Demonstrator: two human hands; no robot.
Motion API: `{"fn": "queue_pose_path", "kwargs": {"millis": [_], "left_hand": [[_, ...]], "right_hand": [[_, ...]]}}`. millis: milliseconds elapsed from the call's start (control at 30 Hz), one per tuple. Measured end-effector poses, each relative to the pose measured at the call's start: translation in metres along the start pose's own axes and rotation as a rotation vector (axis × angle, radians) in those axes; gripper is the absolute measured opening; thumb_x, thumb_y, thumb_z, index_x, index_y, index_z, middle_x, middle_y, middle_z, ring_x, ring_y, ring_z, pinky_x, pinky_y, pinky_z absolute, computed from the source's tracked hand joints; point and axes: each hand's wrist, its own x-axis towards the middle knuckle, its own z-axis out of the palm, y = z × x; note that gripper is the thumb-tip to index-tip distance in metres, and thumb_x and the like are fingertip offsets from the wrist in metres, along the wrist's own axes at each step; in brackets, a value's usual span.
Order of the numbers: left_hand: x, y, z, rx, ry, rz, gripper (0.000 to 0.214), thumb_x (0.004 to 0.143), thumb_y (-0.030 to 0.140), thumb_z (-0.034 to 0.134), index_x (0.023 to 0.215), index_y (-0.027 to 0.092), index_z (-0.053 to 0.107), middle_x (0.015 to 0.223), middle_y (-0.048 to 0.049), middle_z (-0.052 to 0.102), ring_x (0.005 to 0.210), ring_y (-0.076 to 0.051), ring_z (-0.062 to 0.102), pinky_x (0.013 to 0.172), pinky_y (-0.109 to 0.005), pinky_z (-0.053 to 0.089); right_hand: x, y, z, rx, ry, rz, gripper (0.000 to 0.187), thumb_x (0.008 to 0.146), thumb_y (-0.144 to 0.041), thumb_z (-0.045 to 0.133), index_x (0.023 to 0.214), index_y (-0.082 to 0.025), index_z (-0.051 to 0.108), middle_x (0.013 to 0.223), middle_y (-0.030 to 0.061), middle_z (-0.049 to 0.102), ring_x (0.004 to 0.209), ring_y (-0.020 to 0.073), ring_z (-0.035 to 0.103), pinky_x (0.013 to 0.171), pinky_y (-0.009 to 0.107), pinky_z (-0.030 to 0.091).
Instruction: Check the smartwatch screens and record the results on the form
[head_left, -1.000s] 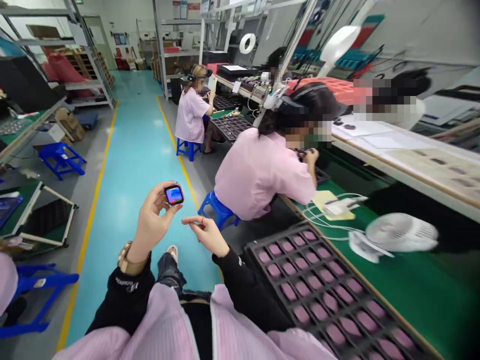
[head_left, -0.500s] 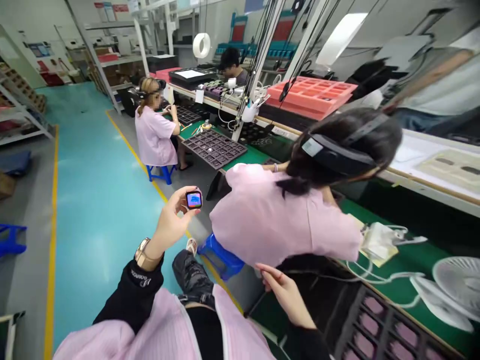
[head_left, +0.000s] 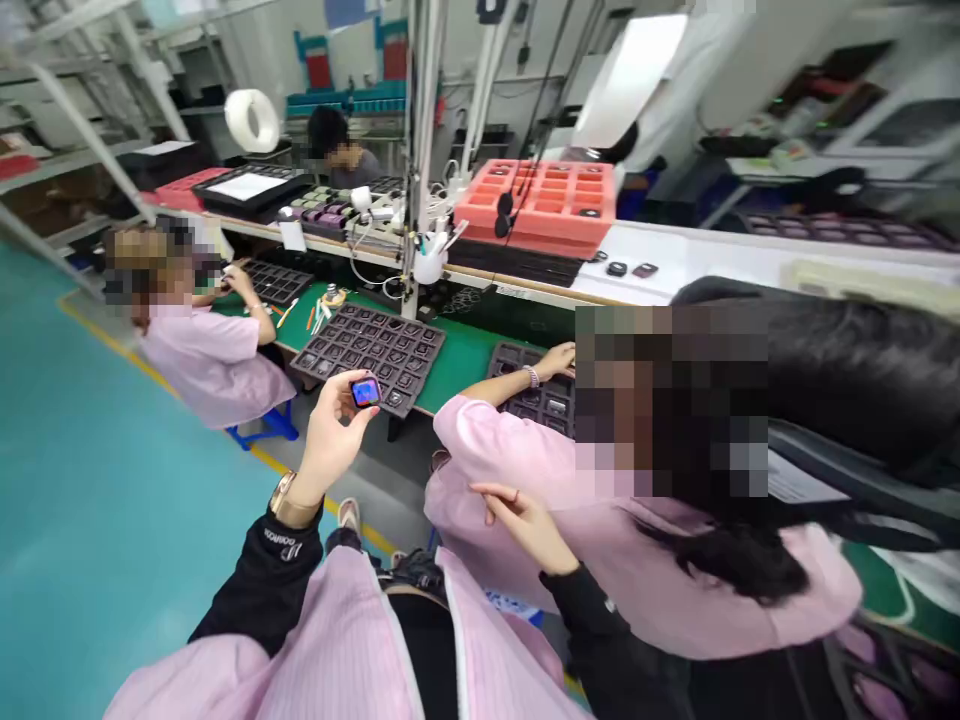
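My left hand (head_left: 330, 435) is raised in front of me and pinches a small square watch body (head_left: 365, 391) with a lit blue-pink screen between thumb and fingers. A gold wristwatch sits on that wrist. My right hand (head_left: 525, 520) hovers lower, fingers loosely stretched and apart, holding nothing, close to the pink-coated back of the seated person (head_left: 600, 520) beside me.
A green workbench (head_left: 465, 355) carries dark compartment trays (head_left: 371, 350). A red tray (head_left: 547, 200) lies on the white upper shelf. Another seated person in pink (head_left: 202, 350) works at the left. A teal floor aisle (head_left: 90, 480) with a yellow line lies to my left.
My view has swung right along the bench. The left hand keeps the watch body raised. The right hand has moved up beside the neighbour's back, and the tray of pink parts has left view.
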Motion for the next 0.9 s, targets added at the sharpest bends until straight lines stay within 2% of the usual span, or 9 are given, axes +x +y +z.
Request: {"fn": "queue_pose_path", "kwargs": {"millis": [67,133,267,367,467,567,767,900], "left_hand": [[0.043,-0.024,0.010,-0.034,-0.095,0.041,0.043,0.082,0.015,0.073,0.122,0.024,0.061,0.109,-0.0056,0.068,0.090,-0.017,0.067,0.076,-0.028,0.055],[0.086,-0.046,0.025,-0.073,-0.201,0.084,0.043,0.081,0.015,0.073,0.121,0.024,0.060,0.110,-0.0058,0.068,0.090,-0.017,0.068,0.074,-0.028,0.055],[0.160,-0.083,0.067,-0.150,-0.380,0.145,0.043,0.080,0.012,0.072,0.120,0.024,0.060,0.109,-0.0056,0.068,0.088,-0.017,0.067,0.072,-0.027,0.054],[0.200,-0.106,0.106,-0.206,-0.460,0.171,0.044,0.079,0.011,0.072,0.119,0.023,0.059,0.113,-0.0063,0.068,0.093,-0.018,0.068,0.072,-0.027,0.054],[0.227,-0.127,0.145,-0.252,-0.496,0.168,0.045,0.079,0.010,0.071,0.119,0.023,0.057,0.116,-0.0072,0.068,0.094,-0.018,0.068,0.070,-0.026,0.054],[0.243,-0.148,0.180,-0.276,-0.486,0.150,0.044,0.079,0.011,0.071,0.119,0.023,0.056,0.117,-0.0078,0.067,0.097,-0.018,0.069,0.072,-0.027,0.053],[0.261,-0.176,0.238,-0.284,-0.431,0.109,0.045,0.077,0.011,0.071,0.118,0.022,0.055,0.115,-0.0083,0.068,0.093,-0.017,0.069,0.065,-0.024,0.051],[0.272,-0.184,0.262,-0.261,-0.413,0.106,0.046,0.077,0.012,0.071,0.119,0.022,0.055,0.115,-0.0086,0.068,0.090,-0.016,0.069,0.065,-0.023,0.050]], "right_hand": [[0.001,0.016,0.007,-0.005,0.092,0.045,0.043,0.084,-0.051,0.066,0.100,-0.014,0.081,0.060,0.0033,0.062,0.061,0.0193,0.060,0.066,0.032,0.054],[-0.001,0.037,0.025,0.005,0.229,0.102,0.042,0.085,-0.050,0.065,0.102,-0.015,0.081,0.066,0.0048,0.066,0.061,0.0191,0.060,0.063,0.031,0.053],[0.005,0.071,0.085,0.087,0.491,0.176,0.043,0.089,-0.050,0.062,0.106,-0.015,0.079,0.076,0.0074,0.072,0.058,0.0183,0.059,0.056,0.029,0.052],[0.027,0.073,0.132,0.144,0.579,0.175,0.041,0.092,-0.049,0.061,0.109,-0.017,0.079,0.097,0.0102,0.076,0.063,0.0181,0.062,0.062,0.031,0.055],[0.061,0.058,0.158,0.187,0.580,0.153,0.037,0.094,-0.045,0.058,0.108,-0.019,0.079,0.110,0.0110,0.075,0.061,0.0163,0.062,0.063,0.031,0.055],[0.096,0.039,0.152,0.197,0.523,0.117,0.033,0.095,-0.039,0.055,0.106,-0.020,0.080,0.111,0.0091,0.075,0.059,0.0139,0.062,0.061,0.028,0.053],[0.153,0.006,0.095,0.168,0.360,-0.001,0.028,0.092,-0.027,0.055,0.102,-0.022,0.081,0.112,0.0055,0.075,0.058,0.0103,0.062,0.059,0.024,0.052],[0.180,-0.016,0.065,0.166,0.282,-0.137,0.029,0.094,-0.023,0.054,0.103,-0.022,0.081,0.109,0.0050,0.076,0.061,0.0111,0.063,0.059,0.023,0.053]]}}
